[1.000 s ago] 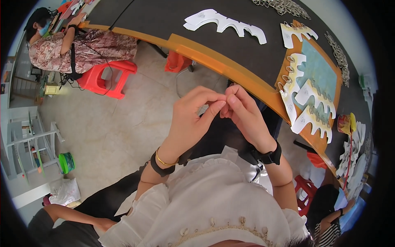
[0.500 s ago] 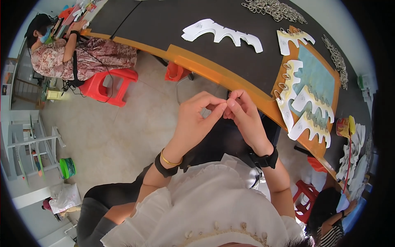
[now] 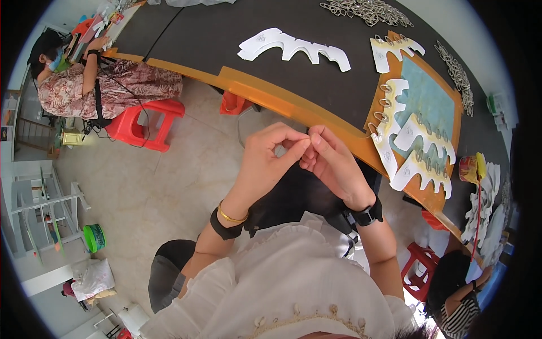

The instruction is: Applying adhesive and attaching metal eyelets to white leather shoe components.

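My left hand [image 3: 270, 156] and my right hand [image 3: 335, 163] meet in front of my chest, off the table's near edge. On each, thumb and forefinger are pinched, and the fingertips touch. Anything between them is too small or hidden to make out. Beyond the hands, on the dark table [image 3: 209, 34], a small stack of white scalloped cut-outs [image 3: 296, 46] lies flat. To the right, an orange-edged board with a blue-green middle [image 3: 420, 96] bears several white scalloped cut-outs [image 3: 389, 127] with yellowish stains. Metal rings [image 3: 385, 103] are set along those pieces.
Heaps of metal rings [image 3: 367, 11] lie at the table's far side. A tub with a yellow rim [image 3: 470, 169] stands right of the board, beside more white cut-outs [image 3: 480, 206]. One person sits on a red stool [image 3: 148, 124] at left; another [image 3: 451, 294] works at lower right.
The table and everything on it have shifted slightly left in view. Both hands keep their fingertips together, and the right wrist has turned a little.
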The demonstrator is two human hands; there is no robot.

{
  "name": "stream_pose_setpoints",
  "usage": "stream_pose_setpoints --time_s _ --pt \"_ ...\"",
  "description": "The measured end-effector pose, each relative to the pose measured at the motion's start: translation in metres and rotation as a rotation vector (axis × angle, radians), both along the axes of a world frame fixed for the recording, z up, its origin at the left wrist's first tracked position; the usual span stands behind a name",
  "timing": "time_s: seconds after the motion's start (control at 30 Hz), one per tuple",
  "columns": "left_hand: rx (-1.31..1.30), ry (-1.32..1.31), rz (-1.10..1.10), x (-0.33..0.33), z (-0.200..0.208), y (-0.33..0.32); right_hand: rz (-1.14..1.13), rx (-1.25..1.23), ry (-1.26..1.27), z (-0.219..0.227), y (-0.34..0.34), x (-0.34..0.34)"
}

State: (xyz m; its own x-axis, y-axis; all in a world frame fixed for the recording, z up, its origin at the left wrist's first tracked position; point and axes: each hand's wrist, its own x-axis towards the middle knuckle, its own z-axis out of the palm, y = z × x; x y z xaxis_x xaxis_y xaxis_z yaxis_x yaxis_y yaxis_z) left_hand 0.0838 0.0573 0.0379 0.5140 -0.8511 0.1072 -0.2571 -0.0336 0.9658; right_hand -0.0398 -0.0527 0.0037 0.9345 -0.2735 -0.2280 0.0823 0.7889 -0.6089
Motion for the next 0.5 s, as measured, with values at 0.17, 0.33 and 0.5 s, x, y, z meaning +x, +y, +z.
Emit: stream_pose_setpoints --time_s 0.17,0.33,0.5 --pt "-0.056 0.168 0.007 -0.005 -0.010 0.000 -0.015 -0.023 -0.003 -0.001 0.001 0.000" --pt "-0.072 0.003 0.040 -0.005 -0.005 -0.002 -0.067 -0.115 0.046 -0.006 0.003 0.001" --pt "-0.021 -0.054 0.016 -0.005 0.001 -0.003 0.053 0.090 -0.003 0.002 -0.002 0.000"
